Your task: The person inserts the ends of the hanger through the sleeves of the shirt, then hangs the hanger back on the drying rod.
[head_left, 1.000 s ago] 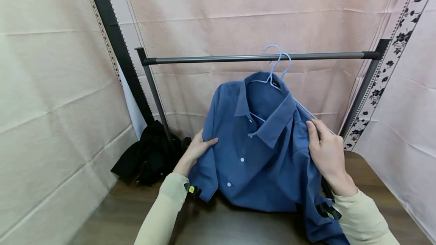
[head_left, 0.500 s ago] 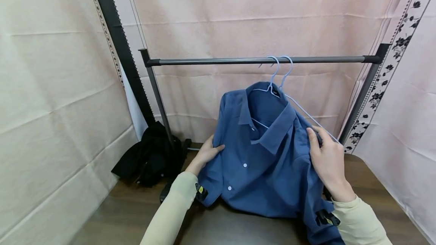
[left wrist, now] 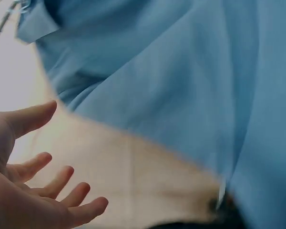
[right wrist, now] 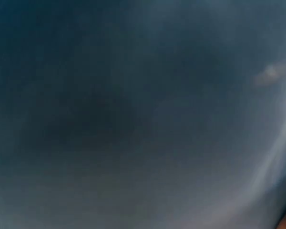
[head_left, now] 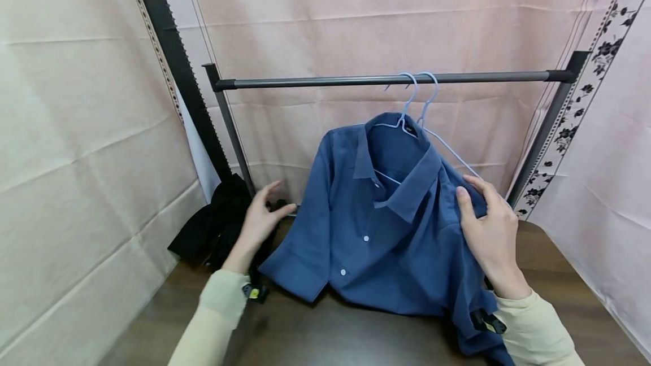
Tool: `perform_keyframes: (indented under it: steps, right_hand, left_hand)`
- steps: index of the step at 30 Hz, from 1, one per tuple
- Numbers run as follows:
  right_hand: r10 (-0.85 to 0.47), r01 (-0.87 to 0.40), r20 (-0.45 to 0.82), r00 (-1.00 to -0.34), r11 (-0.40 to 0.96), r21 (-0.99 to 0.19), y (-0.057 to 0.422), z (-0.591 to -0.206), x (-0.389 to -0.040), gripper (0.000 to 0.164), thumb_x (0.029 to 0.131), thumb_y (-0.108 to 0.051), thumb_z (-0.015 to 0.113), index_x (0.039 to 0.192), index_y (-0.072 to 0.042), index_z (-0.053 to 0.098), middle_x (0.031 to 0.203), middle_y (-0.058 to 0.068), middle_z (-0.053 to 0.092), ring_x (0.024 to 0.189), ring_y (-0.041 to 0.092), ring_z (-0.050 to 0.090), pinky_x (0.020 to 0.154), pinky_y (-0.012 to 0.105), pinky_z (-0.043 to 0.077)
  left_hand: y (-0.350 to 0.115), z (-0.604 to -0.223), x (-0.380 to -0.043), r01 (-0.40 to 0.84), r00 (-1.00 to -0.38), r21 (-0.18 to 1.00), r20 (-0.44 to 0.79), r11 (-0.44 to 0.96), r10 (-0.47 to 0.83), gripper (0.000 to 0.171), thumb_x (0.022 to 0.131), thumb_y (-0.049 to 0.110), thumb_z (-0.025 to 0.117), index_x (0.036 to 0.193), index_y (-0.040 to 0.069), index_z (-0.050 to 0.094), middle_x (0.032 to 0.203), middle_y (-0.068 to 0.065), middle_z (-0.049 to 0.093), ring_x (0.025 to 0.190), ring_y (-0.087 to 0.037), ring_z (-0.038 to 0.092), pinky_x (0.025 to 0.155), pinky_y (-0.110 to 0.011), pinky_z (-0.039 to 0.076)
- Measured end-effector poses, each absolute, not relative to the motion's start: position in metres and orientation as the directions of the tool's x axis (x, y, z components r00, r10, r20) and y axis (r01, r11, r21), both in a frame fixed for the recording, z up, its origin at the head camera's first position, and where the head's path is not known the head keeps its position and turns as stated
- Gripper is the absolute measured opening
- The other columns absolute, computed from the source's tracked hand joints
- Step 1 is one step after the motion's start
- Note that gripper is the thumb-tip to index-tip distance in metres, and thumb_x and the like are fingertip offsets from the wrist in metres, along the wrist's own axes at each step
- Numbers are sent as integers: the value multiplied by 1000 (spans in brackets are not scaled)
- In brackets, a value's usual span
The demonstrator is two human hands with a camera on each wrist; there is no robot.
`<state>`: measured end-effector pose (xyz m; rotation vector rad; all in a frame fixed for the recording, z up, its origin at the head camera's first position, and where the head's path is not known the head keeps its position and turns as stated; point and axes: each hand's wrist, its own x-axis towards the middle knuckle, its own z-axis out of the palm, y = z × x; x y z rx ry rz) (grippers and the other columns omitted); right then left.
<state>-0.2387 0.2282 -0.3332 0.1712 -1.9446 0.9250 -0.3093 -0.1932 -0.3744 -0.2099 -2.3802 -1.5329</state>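
A blue button-up shirt (head_left: 351, 213) hangs by its collar area from a light-blue hanger (head_left: 407, 109) on the rack's rod (head_left: 315, 81). A second light-blue hanger (head_left: 450, 150) hangs just behind, one arm sloping out right. My left hand (head_left: 259, 222) stands apart from the shirt's sleeve at left, fingers spread; the left wrist view shows this hand (left wrist: 33, 186) below the blue cloth. At the other shoulder my right hand (head_left: 490, 230) holds the shirt between thumb and fingers; its fingertips are partly hidden. Only dark, blurred cloth fills most of the right wrist view.
A heap of black cloth (head_left: 213, 225) lies at left beside the rack's upright (head_left: 231, 129). The other upright (head_left: 546, 129) stands at right. Under the shirt is a brown wooden table (head_left: 376, 343). Pale curtains (head_left: 315, 10) enclose the back and sides.
My left hand has let go of the shirt's sleeve and moved left; the sleeve now hangs wider. Since the first frame the shirt has come down a little. My right hand stays at the shoulder.
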Motion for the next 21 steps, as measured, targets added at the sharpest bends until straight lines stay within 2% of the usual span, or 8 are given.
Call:
perform_keyframes:
  steps: [2, 5, 7, 10, 12, 14, 17, 21]
  right_hand:
    - [268, -482, 798, -540, 679, -554, 224, -329, -238, 31, 98, -19, 66, 128, -9, 68, 124, 15, 68, 116, 37, 60, 95, 51, 38]
    - [291, -516, 822, -489, 663, -542, 213, -321, -235, 30, 98, -14, 65, 128, -9, 69, 123, 15, 68, 117, 36, 56, 98, 46, 27]
    - [290, -563, 862, -416, 662, -495, 201, -314, -232, 29, 97, -13, 65, 125, -7, 70, 122, 14, 69, 118, 34, 56, 98, 40, 23]
    - [265, -675, 927, -265, 636, -375, 176, -307, -229, 25, 97, -14, 64, 118, -2, 72, 117, 15, 70, 116, 35, 59, 105, 33, 28]
    - [228, -761, 957, -180, 584, -282, 157, -306, -229, 25, 98, -14, 63, 113, 3, 72, 113, 18, 71, 111, 37, 63, 104, 31, 37]
    - [177, -827, 973, -148, 517, -220, 139, -310, -232, 25, 100, -13, 61, 112, 5, 72, 108, 19, 71, 101, 34, 65, 98, 29, 45]
    - [82, -882, 973, -215, 412, -230, 116, -322, -240, 21, 99, -8, 60, 115, 2, 71, 107, 15, 72, 93, 26, 66, 90, 24, 48]
    - [-49, -868, 903, -427, 302, -394, 89, -346, -255, 25, 100, -2, 61, 123, -5, 69, 115, 8, 71, 100, 20, 67, 88, 26, 51]
  left_hand:
    - [-214, -364, -300, 311, -924, 843, 377, 439, -70, 69, 91, 26, 79, 150, 14, 47, 150, -12, 46, 134, -35, 43, 110, -55, 35]
    - [-245, -352, -289, 321, -899, 814, 423, 484, -115, 65, 92, 29, 77, 149, 14, 49, 147, -14, 51, 131, -36, 46, 108, -56, 36]
    - [-265, -347, -284, 303, -893, 798, 429, 521, -136, 67, 94, 34, 75, 151, 15, 47, 147, -16, 50, 131, -38, 45, 107, -57, 35]
    - [-291, -345, -279, 229, -911, 775, 385, 589, -151, 76, 94, 45, 71, 156, 16, 38, 152, -19, 43, 135, -42, 40, 107, -60, 33]
    - [-306, -346, -279, 166, -934, 761, 325, 628, -147, 84, 94, 51, 69, 160, 15, 30, 157, -22, 35, 139, -46, 34, 108, -63, 31]
    - [-318, -349, -283, 101, -957, 746, 253, 658, -139, 93, 93, 55, 68, 162, 14, 21, 160, -26, 25, 143, -49, 26, 109, -66, 28]
    - [-334, -360, -296, 30, -979, 732, 157, 681, -126, 102, 91, 59, 67, 163, 13, 10, 162, -31, 9, 145, -55, 12, 108, -72, 22]
    - [-353, -382, -318, -34, -990, 715, 70, 698, -120, 108, 90, 66, 63, 163, 16, 2, 162, -33, -5, 144, -60, -1, 105, -78, 17]
